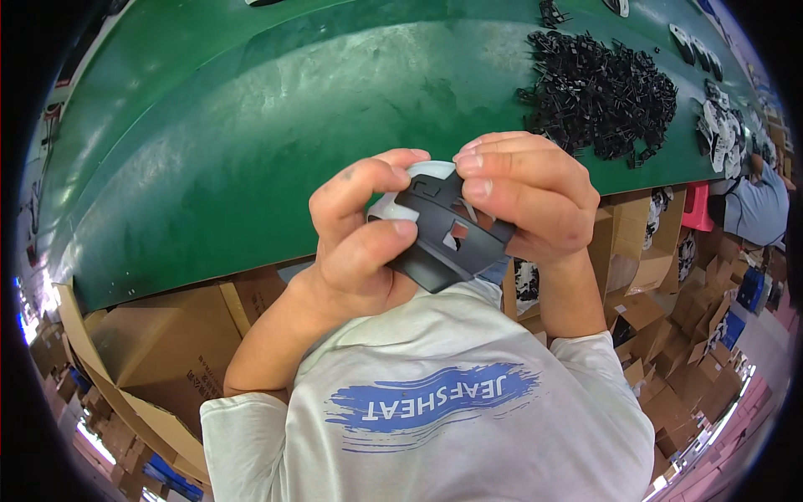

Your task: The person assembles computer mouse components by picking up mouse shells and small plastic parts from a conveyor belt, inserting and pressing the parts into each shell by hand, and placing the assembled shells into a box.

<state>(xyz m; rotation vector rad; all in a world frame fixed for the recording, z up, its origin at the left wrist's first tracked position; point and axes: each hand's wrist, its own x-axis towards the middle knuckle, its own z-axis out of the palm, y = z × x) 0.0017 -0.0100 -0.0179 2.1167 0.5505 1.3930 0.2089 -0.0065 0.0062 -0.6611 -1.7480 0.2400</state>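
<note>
A curved plastic housing, black with white sections, is held up in front of my chest at the table's near edge. Small rectangular openings show in its black surface. My left hand grips its left side, with the thumb on the near part and the index finger by the far white end. At the far right edge, my right hand is closed with thumb and fingertips pinched against the housing. Whether a small part sits between those right fingertips is hidden.
A green table spreads out ahead. On its right lies a heap of small black plastic parts, with black and white shells beyond. Cardboard boxes stand below the near edge. A person sits at far right near a pink stool.
</note>
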